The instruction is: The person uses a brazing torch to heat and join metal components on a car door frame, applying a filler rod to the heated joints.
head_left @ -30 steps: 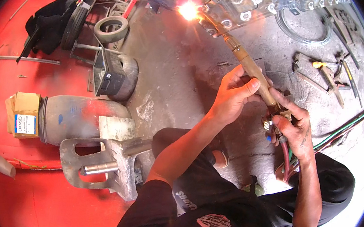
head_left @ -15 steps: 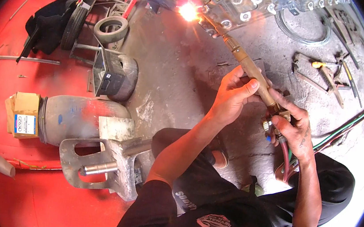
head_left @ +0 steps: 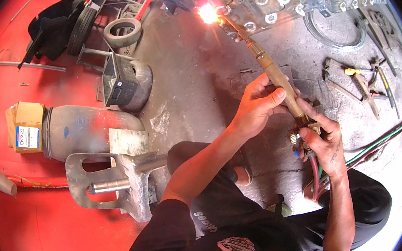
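Observation:
Both my hands hold a brass-coloured gas torch (head_left: pixel 274 73), its tip pointing up and to the left. My left hand (head_left: pixel 258 102) is wrapped around the barrel, thumb lying along its near side. Lower down, my right hand (head_left: pixel 324 141) grips the valve end, its thumb beside a knurled knob. Red and green hoses run from the torch's lower end past my right wrist. A bright flame (head_left: pixel 209 12) glows at the edge of a perforated metal panel (head_left: pixel 259 9), and its glare hides the spot it meets.
Coiled wire (head_left: pixel 335 39) and a wire brush (head_left: pixel 368 96) lie on the concrete floor at the right. A grey barrel (head_left: pixel 87 131), a cardboard box (head_left: pixel 28 129) and a metal-topped stand (head_left: pixel 126 181) are at the left. Farther back are a tyre (head_left: pixel 122 33) and scrap frames.

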Demonstrator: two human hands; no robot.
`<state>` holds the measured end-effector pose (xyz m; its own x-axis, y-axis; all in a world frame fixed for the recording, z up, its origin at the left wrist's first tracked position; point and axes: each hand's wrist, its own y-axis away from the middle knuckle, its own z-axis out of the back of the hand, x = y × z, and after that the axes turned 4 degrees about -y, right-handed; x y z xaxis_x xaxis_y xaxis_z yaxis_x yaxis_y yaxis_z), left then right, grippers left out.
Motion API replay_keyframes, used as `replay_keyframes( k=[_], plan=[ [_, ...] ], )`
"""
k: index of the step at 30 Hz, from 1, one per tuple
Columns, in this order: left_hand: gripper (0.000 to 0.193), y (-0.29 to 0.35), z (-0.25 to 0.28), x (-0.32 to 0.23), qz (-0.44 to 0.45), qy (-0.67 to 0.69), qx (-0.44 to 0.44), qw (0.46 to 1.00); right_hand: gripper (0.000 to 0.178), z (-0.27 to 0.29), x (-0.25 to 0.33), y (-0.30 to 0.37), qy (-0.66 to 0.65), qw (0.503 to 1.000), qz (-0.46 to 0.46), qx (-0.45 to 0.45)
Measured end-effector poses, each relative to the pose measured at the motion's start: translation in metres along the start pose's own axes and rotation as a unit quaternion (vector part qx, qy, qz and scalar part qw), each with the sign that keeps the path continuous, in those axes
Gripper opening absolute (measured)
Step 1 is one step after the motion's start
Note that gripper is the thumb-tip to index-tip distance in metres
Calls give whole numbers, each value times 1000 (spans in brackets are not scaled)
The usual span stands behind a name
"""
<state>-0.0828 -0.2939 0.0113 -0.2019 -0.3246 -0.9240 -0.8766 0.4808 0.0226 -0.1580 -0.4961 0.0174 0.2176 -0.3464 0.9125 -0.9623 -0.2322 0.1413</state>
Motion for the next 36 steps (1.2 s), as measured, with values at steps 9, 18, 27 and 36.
replay_keyframes(
  k=[9, 18, 27, 36],
  plan=[
    [32, 2, 1, -1, 2, -3, -4, 1000, 57, -2, -1, 0, -4, 1000, -9, 2],
    [32, -1, 3, 0, 5, 0, -2, 1000, 58, 0, 0, -2, 4, 1000, -2, 3],
    [41, 7, -1, 1, 5, -8, -26, 1000, 56, 1, 1, 2, 28, 999, -10, 22],
    [32, 28, -4, -1, 49, -12, -69, 996, 53, -10, -3, 15, 69, 997, -20, 5]
  ],
)
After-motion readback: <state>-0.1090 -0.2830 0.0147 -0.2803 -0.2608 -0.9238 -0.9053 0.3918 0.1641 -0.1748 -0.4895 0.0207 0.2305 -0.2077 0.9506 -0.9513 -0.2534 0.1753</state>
